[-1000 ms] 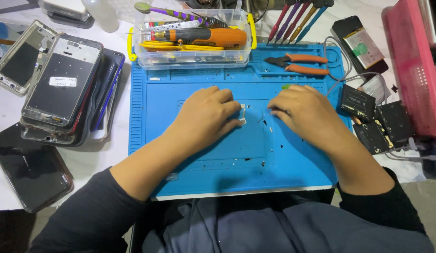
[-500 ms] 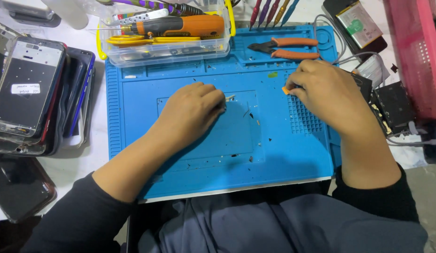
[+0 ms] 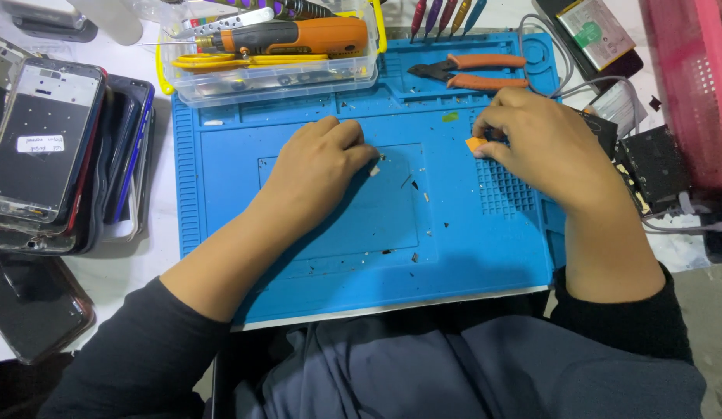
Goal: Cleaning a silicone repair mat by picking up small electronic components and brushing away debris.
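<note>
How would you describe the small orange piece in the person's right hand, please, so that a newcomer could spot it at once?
Start at the blue work mat and go to its right side, where the right hand rests. At its fingertips is a small orange piece, far smaller than the orange-handled pliers lying just above.

Orange piece [image 3: 475, 144] mostly under fingers [image 3: 493, 128]

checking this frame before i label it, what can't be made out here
Head view only:
- Left hand: fingertips curl onto the blue mat; whether they pinch anything is hidden.
- Right hand: holds a small orange piece, mostly covered by fingers; its kind is unclear.
- Specks on the mat: too small.
- Clear box: cut off by top edge.
</note>
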